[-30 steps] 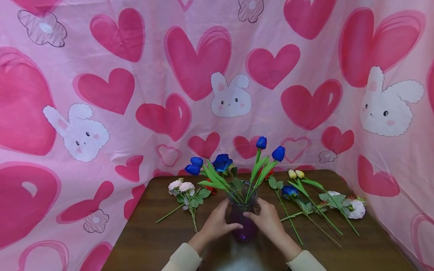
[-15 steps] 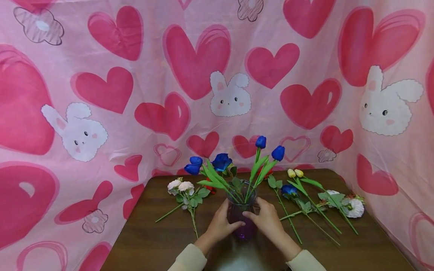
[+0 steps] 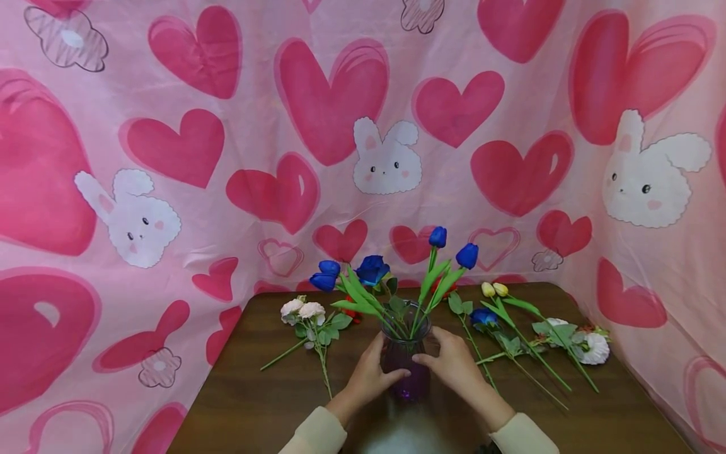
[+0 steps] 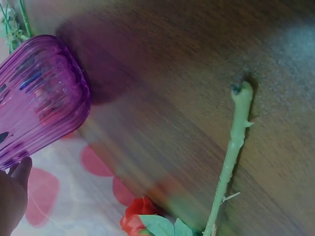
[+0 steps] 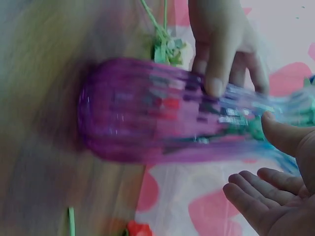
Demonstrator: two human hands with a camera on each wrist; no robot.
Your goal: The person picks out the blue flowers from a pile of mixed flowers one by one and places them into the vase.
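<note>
A clear purple glass vase point(image 3: 406, 392) stands upright on the table in the head view, holding blue tulips point(image 3: 466, 256), a blue rose point(image 3: 372, 270) and green leaves. My left hand point(image 3: 365, 372) grips its left side, the thumb across the front; the right wrist view shows this left hand point(image 5: 221, 54) around the glass. On the other side is my right hand point(image 3: 454, 362). The right wrist view has this right hand point(image 5: 275, 196) with fingers extended and apart from the vase point(image 5: 123, 113), the thumb close to its neck; whether the thumb touches cannot be told.
Pale pink roses point(image 3: 311, 313) lie on the wooden table point(image 3: 227, 410) at left. To the right lie yellow tulips point(image 3: 493, 290), a blue rose point(image 3: 484, 318) and a white flower point(image 3: 595, 350). Red flowers point(image 3: 445, 287) sit behind the vase. A heart-patterned cloth point(image 3: 340, 208) hangs behind.
My right hand has shifted slightly right, its thumb sliding outward on the vase's front. The left hand and the vase stay nearly where they were.
</note>
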